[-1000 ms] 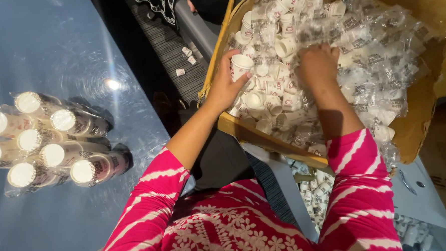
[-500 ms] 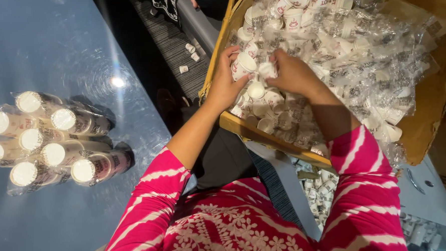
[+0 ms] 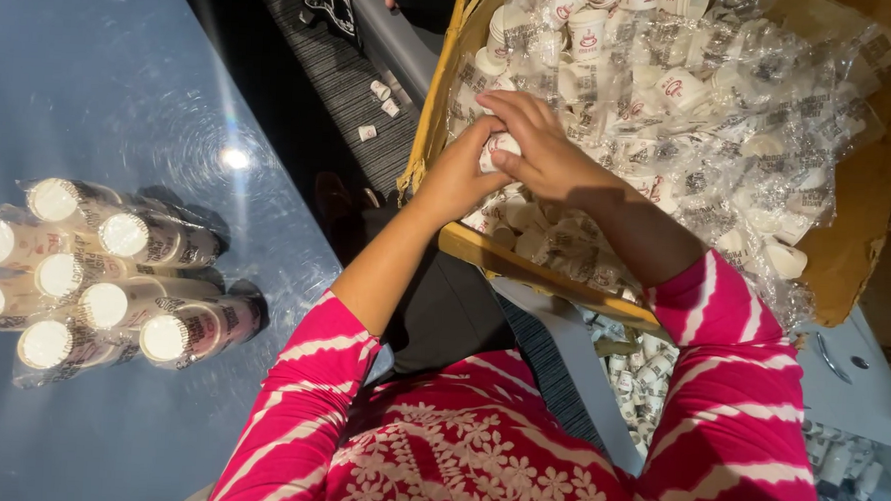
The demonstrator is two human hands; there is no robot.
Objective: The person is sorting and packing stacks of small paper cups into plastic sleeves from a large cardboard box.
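Observation:
Both my hands meet over the near left part of a big cardboard box filled with small white paper cups in clear plastic wrap. My left hand and my right hand together grip one small white cup between their fingers, just above the pile. My sleeves are pink with white stripes.
On the shiny blue table at the left stand several wrapped stacks of cups, seen from above. A few loose cups lie on the dark floor beyond the box. More small cups sit below the box, by a grey surface.
My right hand came from deep in the box over to my left hand. Both now close on the same cup, nearer the box's left wall.

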